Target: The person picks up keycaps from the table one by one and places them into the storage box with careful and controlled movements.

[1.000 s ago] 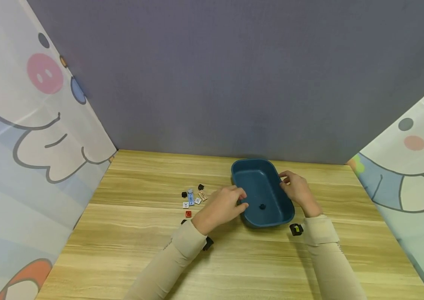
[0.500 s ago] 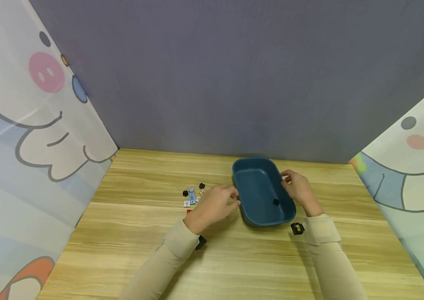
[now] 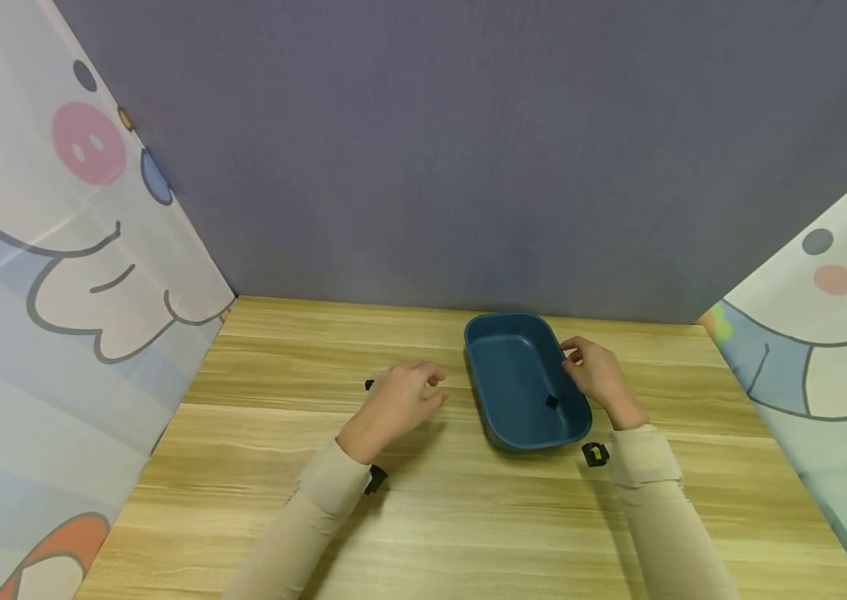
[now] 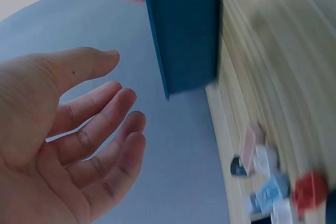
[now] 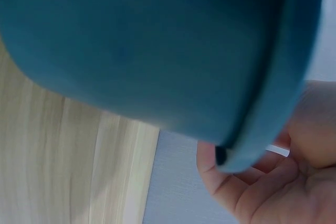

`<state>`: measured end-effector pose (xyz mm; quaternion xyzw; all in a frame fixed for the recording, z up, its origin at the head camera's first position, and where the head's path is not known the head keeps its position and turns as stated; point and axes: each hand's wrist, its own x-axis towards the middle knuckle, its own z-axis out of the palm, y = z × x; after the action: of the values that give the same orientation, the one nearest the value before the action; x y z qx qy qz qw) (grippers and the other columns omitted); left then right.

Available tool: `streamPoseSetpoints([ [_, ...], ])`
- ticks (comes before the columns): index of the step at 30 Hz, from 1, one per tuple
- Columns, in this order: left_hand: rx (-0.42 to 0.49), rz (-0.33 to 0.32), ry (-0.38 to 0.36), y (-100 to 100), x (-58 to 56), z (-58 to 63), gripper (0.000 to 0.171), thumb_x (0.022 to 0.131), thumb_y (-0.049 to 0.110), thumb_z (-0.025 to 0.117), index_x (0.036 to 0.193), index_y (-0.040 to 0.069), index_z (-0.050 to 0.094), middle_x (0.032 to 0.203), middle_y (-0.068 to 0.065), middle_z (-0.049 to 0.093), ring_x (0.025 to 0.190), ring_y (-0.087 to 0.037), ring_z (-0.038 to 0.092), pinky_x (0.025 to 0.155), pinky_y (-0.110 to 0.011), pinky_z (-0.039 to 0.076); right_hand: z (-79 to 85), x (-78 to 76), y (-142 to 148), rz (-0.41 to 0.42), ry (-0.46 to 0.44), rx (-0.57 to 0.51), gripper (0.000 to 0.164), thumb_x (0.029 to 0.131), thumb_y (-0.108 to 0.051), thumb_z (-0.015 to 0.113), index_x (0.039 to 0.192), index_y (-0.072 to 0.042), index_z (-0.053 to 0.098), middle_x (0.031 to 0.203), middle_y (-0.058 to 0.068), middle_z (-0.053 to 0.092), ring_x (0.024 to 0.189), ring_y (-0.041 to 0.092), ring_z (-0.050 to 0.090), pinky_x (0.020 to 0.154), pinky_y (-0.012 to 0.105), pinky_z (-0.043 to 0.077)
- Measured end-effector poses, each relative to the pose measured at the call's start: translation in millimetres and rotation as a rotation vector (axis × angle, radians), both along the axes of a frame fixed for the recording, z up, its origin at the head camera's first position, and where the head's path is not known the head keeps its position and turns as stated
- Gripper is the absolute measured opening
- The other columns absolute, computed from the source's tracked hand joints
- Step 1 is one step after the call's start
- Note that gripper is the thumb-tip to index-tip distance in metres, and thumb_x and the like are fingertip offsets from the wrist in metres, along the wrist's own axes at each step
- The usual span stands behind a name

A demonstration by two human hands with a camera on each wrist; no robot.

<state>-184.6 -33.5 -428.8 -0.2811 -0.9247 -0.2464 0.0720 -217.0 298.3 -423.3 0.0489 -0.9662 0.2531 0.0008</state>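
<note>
My left hand [image 3: 397, 406] is in the air left of the dark blue plastic bin [image 3: 474, 392], its fingers loosely bent and nothing between them. Below it on the table, largely hidden by the hand in the head view, lie small keycaps: in the left wrist view I make out a red keycap [image 4: 310, 190], a light blue keycap [image 4: 271, 193] and a pinkish keycap [image 4: 252, 141], with white and black ones close by. One black keycap [image 3: 552, 402] lies on the bin's floor. At the bin's right rim, my right hand [image 3: 598, 379] holds the edge with curled fingers [image 5: 228, 184].
The wooden table [image 3: 498, 525] meets a grey panel [image 3: 423, 167] behind the bin. Printed cartoon sheets [image 3: 93, 275] flank both sides. A black wrist device [image 3: 595, 454] shows beside the right cuff, another dark piece [image 3: 375, 479] beside the left.
My left hand has moved left from the bin to above the keycaps. The black keycap in the bin has shifted rightward and come to rest. My right hand stays at the rim.
</note>
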Motion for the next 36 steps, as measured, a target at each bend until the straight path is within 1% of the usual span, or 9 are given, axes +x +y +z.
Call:
streamPoseSetpoints([
  [5,0.015,0.065,0.011,-22.7,-5.4,-0.9,0.022,0.084,0.027,0.067,0.103,0.016,0.066,0.093,0.005,0.064,0.081,-0.010,0.059,0.066,-0.026,0.048,0.9,-0.6,0.0,0.008,-0.002,0.000,0.031,0.090,-0.005,0.056,0.119,0.004,0.053,0.098,0.025,0.061,0.077,0.032,0.060,0.063,0.043,0.048],
  [8,0.021,0.101,0.014,-37.4,-8.6,-3.1,0.021,0.083,0.022,0.068,0.102,0.013,0.066,0.091,0.003,0.064,0.080,-0.011,0.060,0.066,-0.027,0.048,0.2,-1.2,0.9,0.005,0.002,0.004,0.031,0.089,-0.005,0.055,0.119,0.004,0.053,0.098,0.025,0.060,0.077,0.033,0.060,0.063,0.044,0.048],
  [11,0.023,0.133,0.003,-51.0,-10.5,-5.9,0.021,0.084,0.019,0.067,0.103,0.011,0.067,0.092,0.001,0.064,0.079,-0.014,0.060,0.065,-0.029,0.048,-0.8,-1.1,1.4,0.000,0.005,0.011,0.031,0.089,-0.005,0.055,0.119,0.003,0.053,0.098,0.025,0.061,0.078,0.033,0.060,0.063,0.043,0.048],
  [15,0.021,0.163,-0.021,-66.2,-10.3,-11.6,0.020,0.084,0.017,0.067,0.102,0.009,0.067,0.092,-0.001,0.063,0.074,-0.013,0.058,0.062,-0.028,0.047,-1.7,-0.4,0.6,0.001,0.002,0.012,0.031,0.090,-0.005,0.055,0.119,0.003,0.053,0.099,0.025,0.060,0.079,0.034,0.060,0.063,0.043,0.048],
  [19,-0.005,0.168,-0.029,-77.9,-7.6,-20.4,0.018,0.083,0.017,0.068,0.098,0.009,0.067,0.089,-0.001,0.063,0.068,-0.011,0.056,0.058,-0.026,0.045,-2.0,-0.2,0.2,-0.001,0.005,0.011,0.031,0.090,-0.006,0.055,0.119,0.003,0.054,0.098,0.025,0.060,0.078,0.033,0.060,0.062,0.043,0.048],
  [22,-0.022,0.169,-0.036,-84.1,-5.4,-27.1,0.017,0.081,0.016,0.069,0.096,0.009,0.068,0.088,-0.002,0.063,0.068,-0.011,0.056,0.056,-0.026,0.045,-2.0,-0.2,0.6,-0.005,0.007,0.013,0.030,0.090,-0.006,0.055,0.118,0.003,0.054,0.098,0.025,0.061,0.078,0.034,0.060,0.062,0.043,0.049],
  [26,-0.050,0.179,-0.055,-89.1,-2.7,-34.2,0.016,0.081,0.017,0.070,0.095,0.009,0.068,0.088,-0.001,0.063,0.070,-0.013,0.058,0.058,-0.027,0.047,-2.5,0.2,1.4,0.001,0.005,0.016,0.031,0.090,-0.006,0.054,0.120,0.003,0.053,0.099,0.025,0.060,0.080,0.034,0.061,0.063,0.043,0.049],
  [31,-0.093,0.200,-0.110,-90.6,0.3,-38.9,0.014,0.080,0.018,0.070,0.094,0.012,0.068,0.087,0.001,0.062,0.075,-0.013,0.058,0.065,-0.029,0.048,-2.7,0.3,1.3,0.012,-0.005,0.015,0.032,0.090,-0.005,0.054,0.121,0.004,0.052,0.100,0.026,0.060,0.079,0.033,0.061,0.062,0.042,0.050],
  [36,-0.130,0.192,-0.151,-90.8,1.1,-43.2,0.019,0.078,0.017,0.071,0.097,0.012,0.068,0.090,0.000,0.062,0.078,-0.015,0.058,0.068,-0.031,0.049,-2.7,0.4,0.3,0.018,-0.001,0.013,0.032,0.090,-0.006,0.054,0.121,0.004,0.052,0.100,0.026,0.060,0.074,0.030,0.061,0.060,0.041,0.049],
])
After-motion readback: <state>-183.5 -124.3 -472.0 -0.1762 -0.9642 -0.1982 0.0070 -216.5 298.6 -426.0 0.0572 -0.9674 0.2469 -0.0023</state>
